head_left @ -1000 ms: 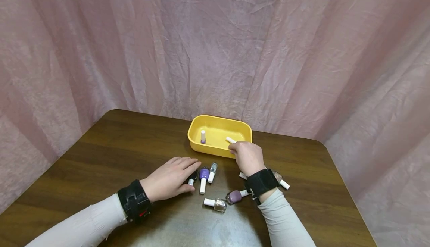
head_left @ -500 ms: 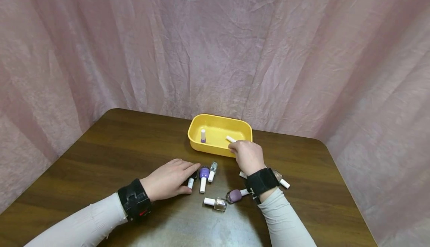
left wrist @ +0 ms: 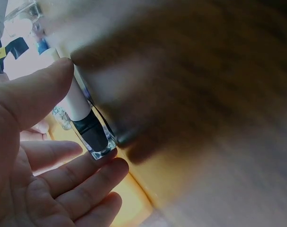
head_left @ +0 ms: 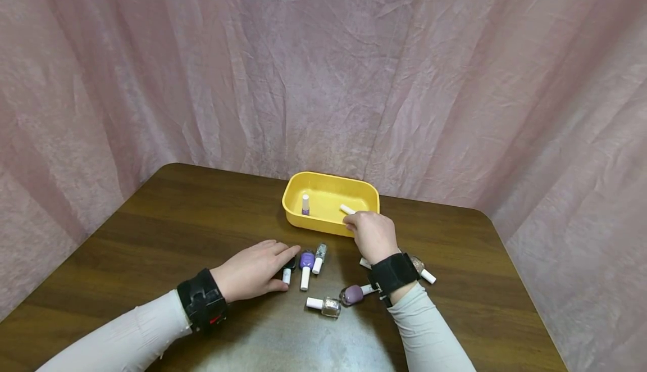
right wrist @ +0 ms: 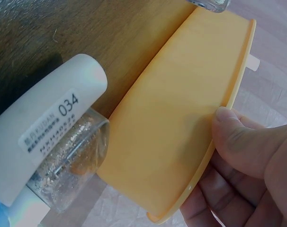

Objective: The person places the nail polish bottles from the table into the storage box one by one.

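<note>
In the head view my right hand grips the near right rim of a yellow plastic bin. The right wrist view shows the thumb on the bin's outer wall and fingers behind the rim. Just past those fingers is a white cap inside the bin; whether they touch it is hidden. My left hand lies with fingers extended beside a black nail polish bottle. Its fingertips are at the bottle's base and its thumb is by the white cap. A purple nail polish and a glitter one lie just right.
Another purple-capped-in-white bottle stands inside the bin. On the brown table lie a silver glitter polish, a mauve polish and a glitter polish by the right wrist. A pink curtain hangs behind.
My left hand has shifted slightly to the left, and the black polish beside it has moved a little the same way. My right hand stays at the bin's rim.
</note>
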`<state>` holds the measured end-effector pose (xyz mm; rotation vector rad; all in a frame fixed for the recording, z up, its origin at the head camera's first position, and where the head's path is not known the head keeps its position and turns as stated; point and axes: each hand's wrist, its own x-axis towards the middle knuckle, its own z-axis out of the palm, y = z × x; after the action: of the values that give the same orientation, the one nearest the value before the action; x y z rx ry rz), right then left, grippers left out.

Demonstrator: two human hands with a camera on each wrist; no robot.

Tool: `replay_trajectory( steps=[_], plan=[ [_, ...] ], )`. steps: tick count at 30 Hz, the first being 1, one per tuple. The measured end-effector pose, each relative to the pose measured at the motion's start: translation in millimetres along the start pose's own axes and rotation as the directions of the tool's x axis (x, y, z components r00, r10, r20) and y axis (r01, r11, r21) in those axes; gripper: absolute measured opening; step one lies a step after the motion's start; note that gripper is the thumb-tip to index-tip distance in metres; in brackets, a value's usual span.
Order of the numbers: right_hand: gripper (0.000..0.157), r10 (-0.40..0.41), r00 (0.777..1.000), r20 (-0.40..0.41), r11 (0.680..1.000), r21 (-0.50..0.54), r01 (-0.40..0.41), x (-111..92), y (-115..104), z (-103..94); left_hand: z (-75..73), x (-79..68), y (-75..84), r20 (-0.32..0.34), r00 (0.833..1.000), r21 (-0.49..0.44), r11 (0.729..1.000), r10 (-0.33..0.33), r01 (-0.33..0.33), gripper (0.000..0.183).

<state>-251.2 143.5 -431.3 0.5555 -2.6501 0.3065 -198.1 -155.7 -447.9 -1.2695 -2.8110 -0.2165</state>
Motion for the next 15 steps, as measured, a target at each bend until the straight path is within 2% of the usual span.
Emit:
replay_trajectory(
  steps=[15],
  plan=[
    [0.010,0.006,1.000,0.006,1.000,0.002,-0.006,-0.2,-1.7,-1.8,1.8,1.7,1.1,-0.012,1.000,0.000,1.000,0.004,-0.004,0.079]
  ],
)
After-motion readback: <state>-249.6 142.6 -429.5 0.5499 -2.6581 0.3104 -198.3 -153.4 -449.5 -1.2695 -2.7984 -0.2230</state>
